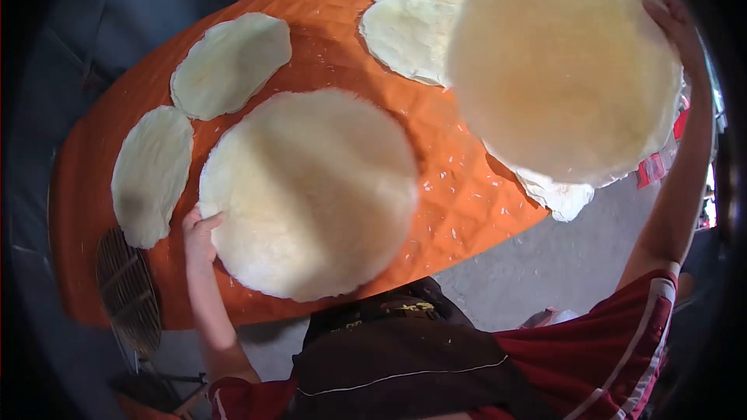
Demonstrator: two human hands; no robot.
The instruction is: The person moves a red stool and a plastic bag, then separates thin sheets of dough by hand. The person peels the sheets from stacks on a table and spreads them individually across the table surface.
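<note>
Your left hand has the near flatbread pinched by its left edge over the desk, so it's right of those fingers. Right hand grips the raised flatbread, which sits off left. Both round, no long axis tbh.

Looks like a small food-making spot to me, can't tell if home or shop: big flat dough rounds all over an orange-covered counter, white crumbs scattered about, bare grey floor.
</note>
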